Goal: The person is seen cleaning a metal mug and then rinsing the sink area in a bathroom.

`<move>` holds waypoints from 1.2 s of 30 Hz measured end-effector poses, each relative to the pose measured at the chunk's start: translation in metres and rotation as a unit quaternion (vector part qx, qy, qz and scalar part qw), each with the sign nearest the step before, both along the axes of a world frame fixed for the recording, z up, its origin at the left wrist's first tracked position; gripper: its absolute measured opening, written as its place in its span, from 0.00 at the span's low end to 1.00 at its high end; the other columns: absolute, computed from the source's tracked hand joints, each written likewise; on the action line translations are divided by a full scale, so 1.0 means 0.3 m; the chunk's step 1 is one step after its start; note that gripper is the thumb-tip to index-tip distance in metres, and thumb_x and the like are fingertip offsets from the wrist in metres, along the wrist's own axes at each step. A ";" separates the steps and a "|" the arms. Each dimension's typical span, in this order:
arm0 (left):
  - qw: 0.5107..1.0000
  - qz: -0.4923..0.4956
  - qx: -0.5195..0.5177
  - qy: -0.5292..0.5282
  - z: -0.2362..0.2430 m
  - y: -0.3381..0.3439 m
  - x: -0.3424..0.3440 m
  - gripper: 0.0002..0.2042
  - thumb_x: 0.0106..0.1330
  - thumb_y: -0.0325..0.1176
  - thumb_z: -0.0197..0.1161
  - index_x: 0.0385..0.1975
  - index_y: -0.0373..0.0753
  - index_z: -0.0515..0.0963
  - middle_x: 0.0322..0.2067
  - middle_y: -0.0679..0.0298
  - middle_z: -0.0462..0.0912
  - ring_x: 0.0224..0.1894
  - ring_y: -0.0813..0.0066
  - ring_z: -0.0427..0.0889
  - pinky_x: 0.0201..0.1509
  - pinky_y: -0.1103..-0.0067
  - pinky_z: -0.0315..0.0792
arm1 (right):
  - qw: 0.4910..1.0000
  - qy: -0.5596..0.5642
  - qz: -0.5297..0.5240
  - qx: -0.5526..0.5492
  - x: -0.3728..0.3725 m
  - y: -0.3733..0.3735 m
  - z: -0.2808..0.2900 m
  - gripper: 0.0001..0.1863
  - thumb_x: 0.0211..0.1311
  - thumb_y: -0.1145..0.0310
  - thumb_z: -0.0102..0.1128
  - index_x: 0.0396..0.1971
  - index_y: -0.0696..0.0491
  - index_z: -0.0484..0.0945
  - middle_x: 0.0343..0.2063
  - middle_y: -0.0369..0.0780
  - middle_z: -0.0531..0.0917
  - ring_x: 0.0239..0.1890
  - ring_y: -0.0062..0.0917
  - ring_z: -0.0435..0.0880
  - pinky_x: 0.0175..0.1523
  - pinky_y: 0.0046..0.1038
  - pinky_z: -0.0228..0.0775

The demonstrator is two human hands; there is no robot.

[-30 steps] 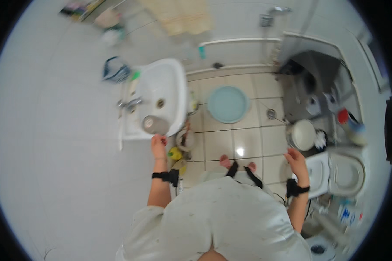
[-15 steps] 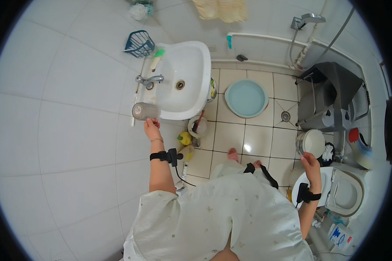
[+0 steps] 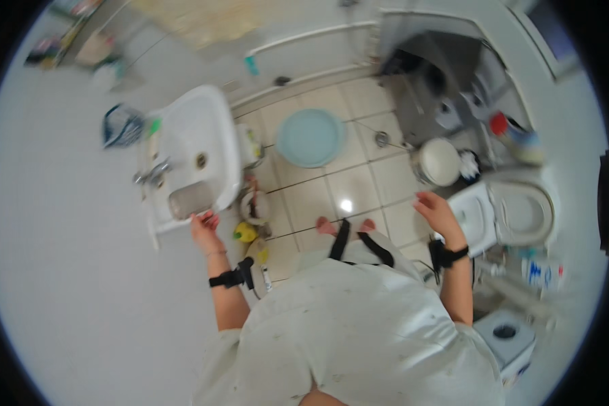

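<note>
I had one container (image 3: 191,199), one sink (image 3: 229,135) with one tap (image 3: 154,174), one pale blue basin (image 3: 310,139) on the tiled floor (image 3: 335,193), one white bucket (image 3: 440,162), one toilet (image 3: 520,212), and two slippers (image 3: 325,227) on my feet. Two black straps (image 3: 230,277) circled my wrists, one on each.

The container was greyish, cylindrical and see-through-looking, with a rounded end; blur hid its finer detail. It was tipped on its side over the sink's near left corner, just beside the tap; I couldn't tell whether it touched the rim.

My left hand (image 3: 206,233) pinched the container's near side with the fingertips. My right hand (image 3: 440,215) held nothing, its fingers loosely spread and slightly bent, in the air near the toilet and the bucket.
</note>
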State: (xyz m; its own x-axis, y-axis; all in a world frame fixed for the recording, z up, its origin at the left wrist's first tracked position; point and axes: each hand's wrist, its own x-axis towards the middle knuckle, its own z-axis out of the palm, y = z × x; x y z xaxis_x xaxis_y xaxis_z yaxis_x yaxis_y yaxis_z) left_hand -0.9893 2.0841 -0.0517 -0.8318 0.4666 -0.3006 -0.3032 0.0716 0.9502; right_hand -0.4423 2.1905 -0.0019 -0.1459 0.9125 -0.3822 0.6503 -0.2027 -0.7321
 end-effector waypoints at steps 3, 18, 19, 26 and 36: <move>0.998 -0.058 0.001 -0.016 -0.002 0.014 0.045 0.15 0.69 0.47 0.49 0.30 0.40 0.68 0.28 0.59 0.79 0.28 0.71 0.76 0.36 0.77 0.73 | 1.000 0.006 -0.011 -0.007 0.007 0.001 -0.043 0.21 0.54 0.60 0.63 0.44 0.58 0.76 0.36 0.48 0.82 0.37 0.35 0.82 0.43 0.30 0.72; 0.960 -0.263 -0.090 -0.019 0.108 0.114 0.254 0.18 0.68 0.52 0.49 0.29 0.43 0.69 0.33 0.62 0.79 0.36 0.68 0.75 0.42 0.75 0.70 | 0.975 -0.118 -0.153 -0.109 0.367 -0.335 -0.463 0.18 0.50 0.60 0.62 0.37 0.58 0.80 0.36 0.50 0.81 0.41 0.43 0.79 0.47 0.37 0.71; 0.959 -0.264 -0.096 -0.027 0.114 0.120 0.267 0.18 0.68 0.52 0.49 0.30 0.43 0.68 0.33 0.62 0.79 0.36 0.68 0.75 0.43 0.75 0.70 | 0.970 -0.112 -0.178 -0.122 0.399 -0.382 -0.500 0.18 0.50 0.58 0.61 0.32 0.58 0.81 0.35 0.51 0.82 0.40 0.43 0.80 0.47 0.37 0.71; 0.939 -0.324 -0.105 -0.033 0.127 0.184 0.455 0.17 0.68 0.52 0.49 0.29 0.43 0.68 0.33 0.62 0.79 0.37 0.68 0.75 0.44 0.75 0.69 | 0.886 -0.031 -0.331 -0.322 0.584 -0.801 -0.769 0.18 0.53 0.61 0.59 0.39 0.58 0.78 0.37 0.48 0.82 0.37 0.35 0.83 0.42 0.32 0.74; 0.883 -0.459 -0.089 -0.034 0.059 0.361 0.741 0.19 0.67 0.52 0.51 0.31 0.41 0.68 0.33 0.63 0.78 0.34 0.71 0.75 0.42 0.77 0.70 | 0.760 0.079 -0.578 -0.286 0.609 -1.203 -0.816 0.17 0.58 0.60 0.56 0.43 0.56 0.75 0.32 0.39 0.80 0.31 0.30 0.82 0.34 0.39 0.73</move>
